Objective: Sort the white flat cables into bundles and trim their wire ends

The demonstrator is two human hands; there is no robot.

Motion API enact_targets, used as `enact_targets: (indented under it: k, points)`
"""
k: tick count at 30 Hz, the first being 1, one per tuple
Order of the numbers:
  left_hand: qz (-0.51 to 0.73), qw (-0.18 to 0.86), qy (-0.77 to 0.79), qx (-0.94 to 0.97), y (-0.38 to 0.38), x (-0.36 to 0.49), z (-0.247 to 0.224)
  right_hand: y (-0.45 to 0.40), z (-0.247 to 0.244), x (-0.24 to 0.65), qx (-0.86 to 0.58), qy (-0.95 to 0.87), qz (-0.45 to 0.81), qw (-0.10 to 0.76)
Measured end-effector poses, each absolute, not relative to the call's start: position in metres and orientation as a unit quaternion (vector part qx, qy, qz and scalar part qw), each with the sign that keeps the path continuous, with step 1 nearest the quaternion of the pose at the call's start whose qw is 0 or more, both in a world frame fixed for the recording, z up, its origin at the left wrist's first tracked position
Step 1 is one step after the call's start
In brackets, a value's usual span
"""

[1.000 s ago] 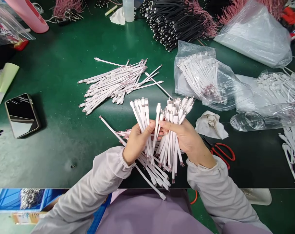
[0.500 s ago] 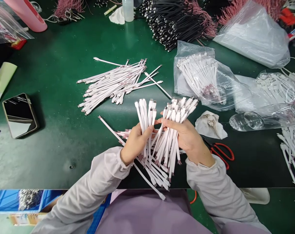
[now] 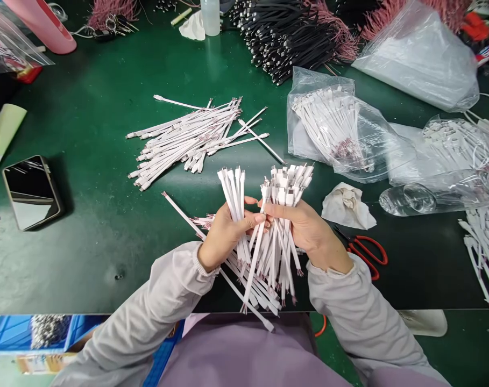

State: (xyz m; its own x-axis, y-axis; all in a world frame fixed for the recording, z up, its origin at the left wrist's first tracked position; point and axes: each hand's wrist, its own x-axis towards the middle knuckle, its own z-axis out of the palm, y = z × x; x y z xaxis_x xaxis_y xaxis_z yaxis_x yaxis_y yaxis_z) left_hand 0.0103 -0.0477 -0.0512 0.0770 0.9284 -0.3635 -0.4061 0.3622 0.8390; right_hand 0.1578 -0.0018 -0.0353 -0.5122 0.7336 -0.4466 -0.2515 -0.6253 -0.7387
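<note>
My left hand point(image 3: 228, 231) is closed around a small bundle of short white flat cables point(image 3: 233, 191), their plugs pointing up and away from me. A larger bundle of the same white cables point(image 3: 286, 185) is gripped in my right hand point(image 3: 309, 231), with stripped pinkish wire ends hanging downward. My fingertips meet between the two bundles, where one cable point(image 3: 253, 263) slants down toward the table edge. Beneath both hands lies a loose pile of white cables point(image 3: 264, 295), partly hidden. Another pile of white cables point(image 3: 191, 137) rests farther off on the green table.
Red-handled scissors point(image 3: 367, 250) and a crumpled tissue point(image 3: 348, 206) lie right of my hands. Plastic bags of white cables point(image 3: 328, 118) are beyond them. A phone point(image 3: 32, 192) sits at left. Black cables point(image 3: 288, 40) are heaped at the back. A blue bin point(image 3: 10, 333) stands below the table edge.
The right-hand bundle has shifted slightly left, and one of its cables now slants apart at my fingertips, between the hands. The left-hand bundle has tilted a little to the left.
</note>
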Motion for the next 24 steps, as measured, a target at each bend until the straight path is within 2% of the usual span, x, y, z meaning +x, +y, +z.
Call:
enact_targets:
  k: [6,17,24]
  points:
    - [0.497,0.626,0.513,0.313,-0.0474,0.0067,-0.0511,-0.0015,-0.0352,0.1547,-0.423,-0.296,0.772,0.370]
    - [0.459,0.623,0.513,0.372,-0.0438,0.0022,-0.0470,-0.0039,-0.0351,0.1586,-0.457,-0.323,0.738,0.378]
    - [0.466,0.600,0.512,0.401,-0.0442,0.0032,-0.0514,-0.0082,-0.0284,0.1548,-0.514,-0.396,0.646,0.402]
